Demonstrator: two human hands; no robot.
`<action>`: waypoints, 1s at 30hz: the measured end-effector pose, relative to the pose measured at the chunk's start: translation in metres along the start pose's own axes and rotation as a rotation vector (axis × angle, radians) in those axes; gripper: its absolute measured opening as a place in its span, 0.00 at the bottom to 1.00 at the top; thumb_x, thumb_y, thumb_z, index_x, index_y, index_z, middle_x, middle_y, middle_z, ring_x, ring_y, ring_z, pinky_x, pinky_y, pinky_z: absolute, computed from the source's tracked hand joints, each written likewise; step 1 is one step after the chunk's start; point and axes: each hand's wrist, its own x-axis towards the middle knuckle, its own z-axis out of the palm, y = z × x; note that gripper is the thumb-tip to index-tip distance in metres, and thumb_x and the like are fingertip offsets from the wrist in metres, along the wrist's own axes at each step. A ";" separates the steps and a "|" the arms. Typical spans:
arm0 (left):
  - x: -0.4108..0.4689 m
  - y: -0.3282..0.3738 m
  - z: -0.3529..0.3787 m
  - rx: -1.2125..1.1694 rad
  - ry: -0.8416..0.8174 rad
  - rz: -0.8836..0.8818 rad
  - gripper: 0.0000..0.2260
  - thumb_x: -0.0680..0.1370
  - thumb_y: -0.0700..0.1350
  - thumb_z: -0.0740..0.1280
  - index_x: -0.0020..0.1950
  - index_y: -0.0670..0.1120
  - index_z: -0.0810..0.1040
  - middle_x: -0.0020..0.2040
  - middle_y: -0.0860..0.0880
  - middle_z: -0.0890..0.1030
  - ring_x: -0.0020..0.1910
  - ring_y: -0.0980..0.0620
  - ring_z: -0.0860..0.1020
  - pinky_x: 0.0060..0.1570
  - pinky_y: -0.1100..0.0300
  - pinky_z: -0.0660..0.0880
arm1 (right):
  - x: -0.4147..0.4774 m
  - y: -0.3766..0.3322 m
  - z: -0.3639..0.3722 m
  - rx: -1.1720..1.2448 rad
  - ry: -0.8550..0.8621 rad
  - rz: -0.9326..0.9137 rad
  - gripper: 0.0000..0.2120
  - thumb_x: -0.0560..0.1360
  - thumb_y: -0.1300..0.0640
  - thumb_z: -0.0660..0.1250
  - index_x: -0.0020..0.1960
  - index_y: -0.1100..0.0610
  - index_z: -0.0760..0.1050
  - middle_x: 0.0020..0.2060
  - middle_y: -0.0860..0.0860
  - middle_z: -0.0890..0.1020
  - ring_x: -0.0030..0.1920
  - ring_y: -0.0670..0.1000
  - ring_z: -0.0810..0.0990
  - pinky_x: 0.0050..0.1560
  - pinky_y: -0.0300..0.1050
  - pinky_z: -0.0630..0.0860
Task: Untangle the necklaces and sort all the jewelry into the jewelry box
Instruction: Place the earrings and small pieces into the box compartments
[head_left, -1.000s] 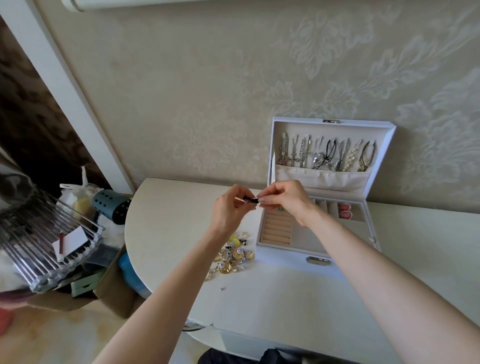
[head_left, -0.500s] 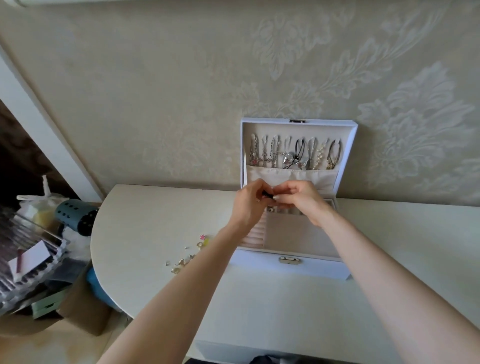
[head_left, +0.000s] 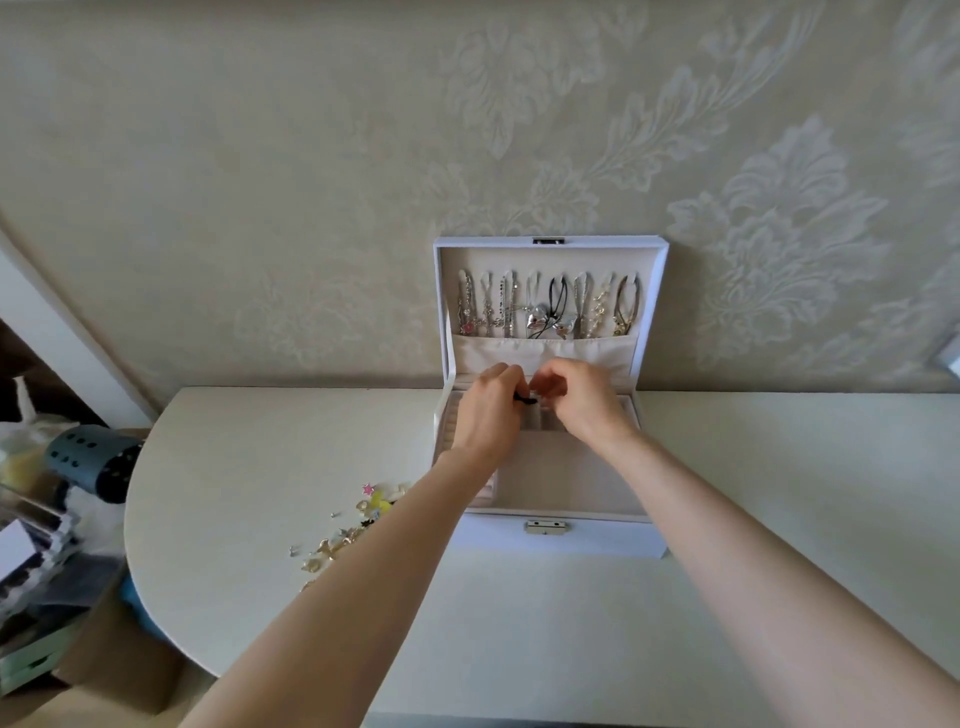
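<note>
Your left hand (head_left: 488, 413) and right hand (head_left: 584, 405) both pinch a small black piece (head_left: 524, 400) over the open jewelry box (head_left: 550, 543); your left forearm (head_left: 374, 566) covers part of the loose jewelry (head_left: 363, 506) on the table (head_left: 249, 467) beside it.

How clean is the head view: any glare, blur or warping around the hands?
Head view: soft even daylight, no glare; wide-angle stretching toward the corners; slightly soft overall, so the small black piece pinched between left hand and right hand over the white jewelry box cannot be identified.
</note>
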 end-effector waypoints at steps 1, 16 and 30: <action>0.001 0.000 0.000 0.030 -0.013 0.019 0.03 0.70 0.31 0.66 0.43 0.36 0.77 0.44 0.40 0.78 0.40 0.41 0.75 0.34 0.52 0.66 | 0.001 0.001 0.002 -0.032 0.007 -0.025 0.17 0.67 0.77 0.60 0.47 0.63 0.79 0.43 0.56 0.83 0.43 0.53 0.81 0.46 0.43 0.78; -0.004 -0.011 0.007 0.068 -0.072 0.059 0.07 0.75 0.35 0.64 0.49 0.40 0.81 0.49 0.48 0.73 0.43 0.48 0.73 0.40 0.62 0.68 | 0.002 0.011 0.009 -0.168 0.087 -0.076 0.17 0.65 0.78 0.62 0.47 0.62 0.79 0.44 0.57 0.77 0.45 0.56 0.78 0.48 0.50 0.76; -0.004 0.001 -0.005 0.276 -0.167 0.111 0.10 0.78 0.39 0.63 0.56 0.42 0.81 0.56 0.44 0.70 0.54 0.45 0.71 0.39 0.57 0.64 | -0.001 0.008 0.010 -0.165 0.097 -0.085 0.16 0.67 0.77 0.61 0.49 0.63 0.79 0.45 0.57 0.79 0.46 0.56 0.79 0.49 0.50 0.76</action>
